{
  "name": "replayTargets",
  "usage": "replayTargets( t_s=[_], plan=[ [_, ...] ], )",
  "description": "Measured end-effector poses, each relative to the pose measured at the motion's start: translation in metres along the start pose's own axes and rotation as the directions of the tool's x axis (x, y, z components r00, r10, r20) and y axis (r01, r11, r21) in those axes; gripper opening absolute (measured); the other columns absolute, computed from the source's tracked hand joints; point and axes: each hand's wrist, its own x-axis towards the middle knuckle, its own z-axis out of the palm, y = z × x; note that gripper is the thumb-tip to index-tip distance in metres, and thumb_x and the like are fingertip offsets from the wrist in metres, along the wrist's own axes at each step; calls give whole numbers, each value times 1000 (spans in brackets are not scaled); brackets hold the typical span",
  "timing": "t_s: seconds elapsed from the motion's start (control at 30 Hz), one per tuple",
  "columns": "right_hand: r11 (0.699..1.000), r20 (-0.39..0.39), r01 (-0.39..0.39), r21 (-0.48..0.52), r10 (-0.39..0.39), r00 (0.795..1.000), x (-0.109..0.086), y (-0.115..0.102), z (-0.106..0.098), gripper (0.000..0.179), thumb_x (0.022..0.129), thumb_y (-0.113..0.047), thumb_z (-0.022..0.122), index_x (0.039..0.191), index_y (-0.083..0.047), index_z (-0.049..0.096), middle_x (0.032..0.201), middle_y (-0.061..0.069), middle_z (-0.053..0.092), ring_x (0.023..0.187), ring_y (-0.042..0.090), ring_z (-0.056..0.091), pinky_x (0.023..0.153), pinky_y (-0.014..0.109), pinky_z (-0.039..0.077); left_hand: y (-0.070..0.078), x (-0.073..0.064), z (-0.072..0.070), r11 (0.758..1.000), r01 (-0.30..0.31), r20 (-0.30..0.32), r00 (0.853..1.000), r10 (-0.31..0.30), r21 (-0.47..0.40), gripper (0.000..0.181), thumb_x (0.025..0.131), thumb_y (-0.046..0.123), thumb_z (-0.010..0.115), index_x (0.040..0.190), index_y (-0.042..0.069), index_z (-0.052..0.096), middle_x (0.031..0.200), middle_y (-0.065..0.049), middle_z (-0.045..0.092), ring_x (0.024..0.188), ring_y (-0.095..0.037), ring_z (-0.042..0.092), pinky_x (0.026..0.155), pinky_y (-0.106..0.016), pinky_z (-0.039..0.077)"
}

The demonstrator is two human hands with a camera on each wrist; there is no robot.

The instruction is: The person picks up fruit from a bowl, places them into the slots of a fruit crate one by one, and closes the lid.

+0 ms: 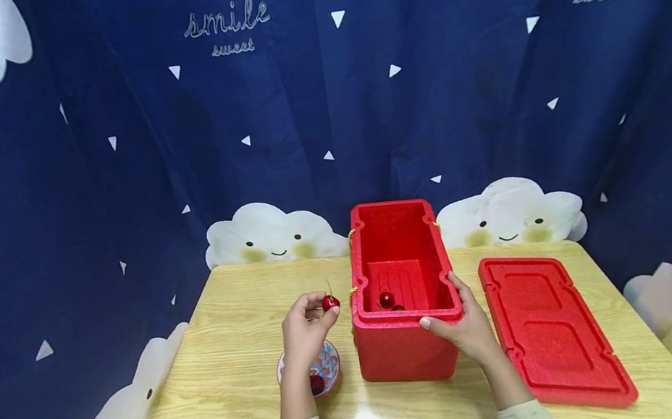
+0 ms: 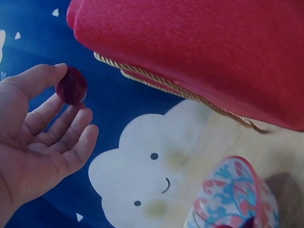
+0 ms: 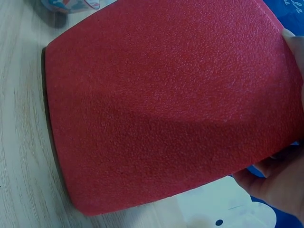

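Between thumb and fingertips my left hand (image 1: 304, 332) pinches a dark red cherry (image 1: 330, 302) with its thin stem pointing up, just left of the box. The red foam box (image 1: 406, 352) stands lidless on the table, a cord along its side. Two cherries (image 1: 386, 299) show on its floor near the front wall, one partly hidden by the rim. My right hand (image 1: 469, 324) grips the box's near right corner, thumb over the front rim and fingers along the right side. Below my left wrist, a patterned bowl (image 2: 228, 190) holds dark red fruit and is partly covered by the forearm.
The red lid (image 1: 556, 328) lies flat on the wooden table (image 1: 206, 391), to the right of the box. Behind and around the table hangs a navy curtain (image 1: 266, 103) with cloud prints. The box reaches close to the table's back edge.
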Motion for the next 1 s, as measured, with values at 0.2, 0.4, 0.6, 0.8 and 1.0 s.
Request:
replayTargets(
  t_s=[0.2, 0.4, 0.6, 0.8, 1.0],
  plan=[
    [1000, 1, 3, 12, -3, 1000, 3, 6, -1, 95, 74, -14, 78, 147, -8, 18, 140, 19, 35, 119, 35, 42, 87, 41, 46, 8, 12, 3, 999, -31, 29, 999, 32, -32, 28, 77, 11, 75, 102, 4, 65, 89, -4, 64, 83, -19, 59, 75, -32, 49],
    [1000, 0, 6, 24, -6, 1000, 11, 29, -1, 98, 73, -20, 80, 148, -16, 18, 140, 15, 36, 119, 32, 43, 86, 41, 47, 15, 21, 2, 999, -33, 43, 999, 34, -34, 28, 74, 8, 76, 100, 5, 66, 87, -5, 64, 79, -19, 59, 73, -33, 49],
    [1000, -12, 27, 5, -27, 1000, 14, 38, -1, 98, 72, -22, 80, 148, -19, 18, 139, 13, 37, 118, 31, 44, 84, 40, 48, 23, 31, 2, 999, -19, 72, 997, 22, -35, 29, 74, 9, 77, 101, 6, 67, 88, -4, 65, 80, -20, 60, 72, -33, 50],
    [1000, -9, 12, 9, -12, 1000, 14, 35, -2, 98, 72, -20, 80, 148, -19, 19, 140, 13, 37, 118, 31, 44, 87, 40, 46, 32, 40, 5, 998, -39, 101, 994, 44, -53, 30, 74, 9, 76, 102, 6, 67, 88, -5, 65, 81, -21, 60, 70, -33, 50],
    [999, 9, -19, 30, 18, 1000, 6, 13, -2, 97, 73, -16, 79, 148, -12, 17, 141, 18, 35, 119, 35, 42, 87, 43, 46, 35, 46, 11, 996, -5, 161, 987, 21, -94, 32, 74, 4, 75, 105, 3, 66, 92, -8, 64, 81, -23, 59, 69, -30, 49]
  ],
)
